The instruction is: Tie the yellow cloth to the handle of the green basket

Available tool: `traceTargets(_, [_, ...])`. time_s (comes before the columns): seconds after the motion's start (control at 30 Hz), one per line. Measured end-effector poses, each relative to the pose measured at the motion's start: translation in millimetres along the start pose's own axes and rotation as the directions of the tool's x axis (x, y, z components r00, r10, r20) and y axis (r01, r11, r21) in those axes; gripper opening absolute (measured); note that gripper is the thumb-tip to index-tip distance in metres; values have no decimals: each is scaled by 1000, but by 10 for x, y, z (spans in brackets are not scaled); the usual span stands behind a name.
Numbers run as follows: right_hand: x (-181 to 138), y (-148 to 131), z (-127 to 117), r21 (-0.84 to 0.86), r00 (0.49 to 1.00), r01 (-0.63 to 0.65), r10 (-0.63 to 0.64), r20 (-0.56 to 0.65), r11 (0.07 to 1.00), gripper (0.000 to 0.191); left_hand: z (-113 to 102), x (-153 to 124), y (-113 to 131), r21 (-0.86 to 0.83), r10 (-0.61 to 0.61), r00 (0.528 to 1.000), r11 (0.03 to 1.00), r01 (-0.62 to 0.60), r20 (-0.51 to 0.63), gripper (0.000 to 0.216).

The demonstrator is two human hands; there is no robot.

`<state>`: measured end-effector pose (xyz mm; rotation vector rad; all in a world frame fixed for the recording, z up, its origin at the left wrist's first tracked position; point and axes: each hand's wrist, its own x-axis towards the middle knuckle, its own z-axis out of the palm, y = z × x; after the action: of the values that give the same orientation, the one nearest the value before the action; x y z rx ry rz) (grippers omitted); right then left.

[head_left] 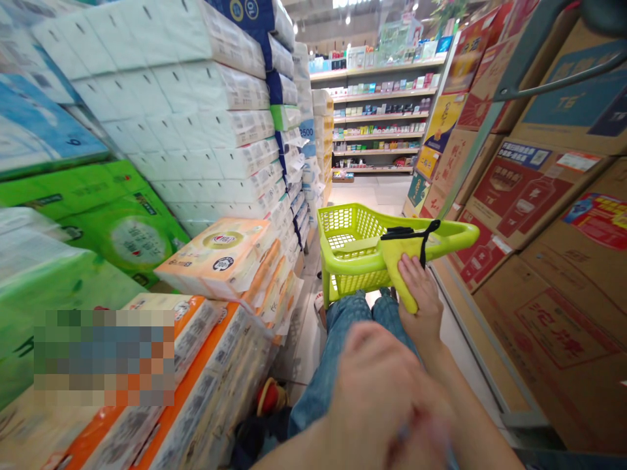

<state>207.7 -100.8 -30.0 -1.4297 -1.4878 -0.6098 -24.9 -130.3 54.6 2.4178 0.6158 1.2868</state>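
My right hand (pixel 419 301) grips the flat lime-green handle (pixel 443 236) of a lime-green plastic shopping basket (pixel 349 243), fingers wrapped round its lower end. The basket sits in the aisle ahead of me, and no goods show through its mesh. A black strap hangs over the handle. My left hand (pixel 378 386) is raised very close to the camera and is blurred. It looks curled, but its fingers and anything in them are not clear. Blue jeans (pixel 337 339) show under the basket.
Tall stacks of white tissue packs (pixel 196 98) and orange-and-white packs (pixel 220 261) line the left side, with green packs (pixel 117 222) nearer. Stacked cardboard cartons (pixel 539 196) line the right. The narrow aisle floor (pixel 372 189) runs ahead to stocked shelves (pixel 382 111).
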Motion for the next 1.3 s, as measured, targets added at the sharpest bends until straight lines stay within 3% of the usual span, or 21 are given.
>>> traceTargets(0.03, [15, 10, -38, -8, 999, 7, -6, 35, 1000, 73, 124, 116, -174, 20, -14, 999, 1000, 15, -28, 19])
traceTargets(0.1, [52, 14, -105, -35, 996, 4, -1, 86, 999, 76, 330, 293, -538, 167, -23, 975, 984, 61, -221, 19])
traceTargets(0.2, [100, -75, -120, -102, 991, -78, 88, 102, 992, 81, 527, 376, -981, 396, 7, 997, 918, 27, -83, 61])
traceTargets(0.27, [105, -216, -42, -125, 983, -153, 164, 84, 980, 81, 620, 335, -1150, 494, 36, 999, 868, -42, 22, 72])
traceTargets(0.33, [86, -400, 88, -111, 980, -166, 176, 89, 980, 82, 712, 272, -1238, 564, 42, 999, 824, -49, 25, 75])
traceTargets(0.47, [39, -646, 281, -9, 981, 39, -36, 191, 999, 83, 883, 199, -1333, 652, 36, 999, 758, -1, -41, 73])
traceTargets(0.6, [62, -408, 151, -29, 949, 182, -168, 266, 983, 80, 960, 209, -1393, 672, 38, 996, 741, 23, -77, 72])
traceTargets(0.67, [80, -197, 33, -93, 963, 151, -125, 237, 984, 80, 970, 219, -1389, 669, 31, 996, 742, 35, -86, 73])
traceTargets(0.73, [84, -67, -35, -149, 989, 40, -18, 145, 988, 80, 980, 223, -1367, 662, 28, 996, 749, 37, -87, 75])
traceTargets(0.8, [69, -96, -15, -166, 994, -94, 102, 46, 982, 81, 994, 221, -1344, 659, 26, 996, 751, 40, -90, 77])
traceTargets(0.87, [38, -270, 73, -143, 988, -147, 153, 31, 979, 82, 1010, 215, -1332, 662, 18, 995, 748, 52, -99, 78])
traceTargets(1.0, [6, -617, 195, -22, 976, 48, -43, 213, 999, 83, 1015, 209, -1350, 658, -1, 992, 748, 84, -126, 74])
traceTargets(1.1, [82, -500, 82, 8, 947, 143, -139, 290, 990, 79, 993, 213, -1357, 659, 4, 992, 748, 79, -124, 73])
traceTargets(1.23, [312, -105, -142, -103, 978, 58, -36, 204, 993, 74, 977, 223, -1318, 655, -3, 994, 751, 75, -111, 73])
traceTargets(1.3, [425, -81, -155, -147, 988, -24, 46, 145, 989, 72, 985, 227, -1295, 640, -4, 994, 764, 75, -112, 74])
